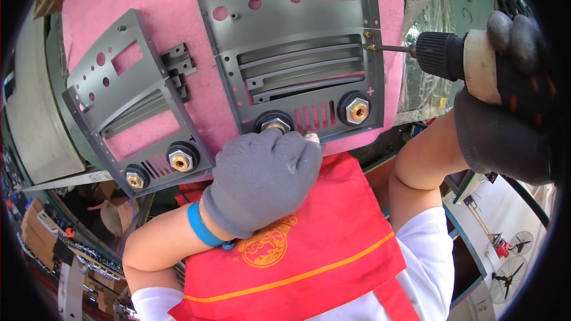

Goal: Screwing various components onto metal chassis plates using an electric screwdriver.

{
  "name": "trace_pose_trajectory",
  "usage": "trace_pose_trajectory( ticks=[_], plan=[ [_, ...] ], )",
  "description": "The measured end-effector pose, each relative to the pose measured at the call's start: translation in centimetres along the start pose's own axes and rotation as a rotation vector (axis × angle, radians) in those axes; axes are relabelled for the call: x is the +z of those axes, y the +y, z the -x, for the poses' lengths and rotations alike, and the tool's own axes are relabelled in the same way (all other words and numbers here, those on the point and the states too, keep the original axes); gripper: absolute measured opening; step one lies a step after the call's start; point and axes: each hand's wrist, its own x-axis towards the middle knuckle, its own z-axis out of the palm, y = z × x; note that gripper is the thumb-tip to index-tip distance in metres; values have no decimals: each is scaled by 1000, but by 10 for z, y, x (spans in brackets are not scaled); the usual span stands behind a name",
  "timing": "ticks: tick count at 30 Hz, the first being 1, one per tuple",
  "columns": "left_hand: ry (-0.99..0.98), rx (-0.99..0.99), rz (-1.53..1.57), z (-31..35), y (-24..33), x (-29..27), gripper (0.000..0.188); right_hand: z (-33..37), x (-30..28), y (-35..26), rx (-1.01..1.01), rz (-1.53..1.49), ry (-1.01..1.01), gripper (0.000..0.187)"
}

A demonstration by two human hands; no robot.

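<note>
The right hand is gripping a driver; left of this grip, the bit is meeting a screw at the side edge of the panel. The left hand is curling over the lower edge, partly covering a fitting; whether it is pinching anything cannot be told; a second panel is lying to its left.

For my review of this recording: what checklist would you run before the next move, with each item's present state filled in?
1. Power screwdriver held in the right hand: ok.
2. Bit at the brass screw on the larger panel's right edge: ok, they appear to meet.
3. Screw fully seated: cannot tell, too small to judge.
4. Left hand away from the bit: ok, it is by the panel's lower edge.
5. Left hand's grip firm: cannot tell, fingertips mostly hidden.
6. Gloves on both hands: ok.
</note>
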Motion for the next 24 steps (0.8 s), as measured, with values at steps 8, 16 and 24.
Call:
trace_pose_trajectory(
  ticks=[8,16,24],
  plan=[
    [-177,-10,11,1,0,-9,19,11,-13,-41,17,30,36,12],
    [-200,-9,68,0,-1,-9,19,0,-13,-20,35,49,37,12],
    [-48,-311,736,-40,-13,-29,21,-7,-6,-48,57,96,10,12]
  ],
)
